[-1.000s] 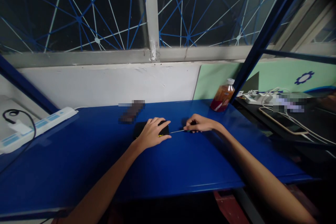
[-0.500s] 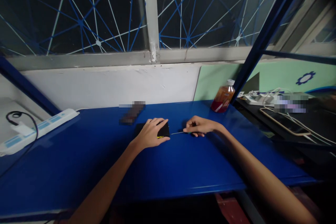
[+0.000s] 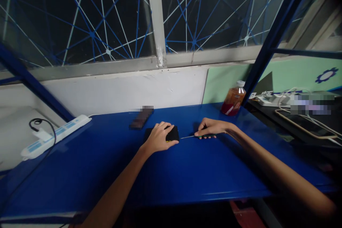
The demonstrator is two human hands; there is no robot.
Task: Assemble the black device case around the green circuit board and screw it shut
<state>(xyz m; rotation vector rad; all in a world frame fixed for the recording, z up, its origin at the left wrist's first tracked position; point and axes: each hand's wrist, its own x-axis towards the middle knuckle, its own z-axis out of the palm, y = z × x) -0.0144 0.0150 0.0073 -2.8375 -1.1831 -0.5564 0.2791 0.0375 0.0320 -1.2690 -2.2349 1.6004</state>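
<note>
black box (image 3: 173, 134) lies on the blue table (image 3: 176, 174), grasped from above by the left hand (image 3: 159, 137), while the right hand (image 3: 212, 127), at the box's three o'clock, grips a green-handled screwdriver (image 3: 188, 136), tip beside the box, contact indiscernible.

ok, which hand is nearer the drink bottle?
Right. The right hand is in front and slightly left of the bottle; the left hand is farther left, on the black object.

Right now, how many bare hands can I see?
2: the left hand across a black box, the right hand holding what looks like a screwdriver. No others show.
</note>
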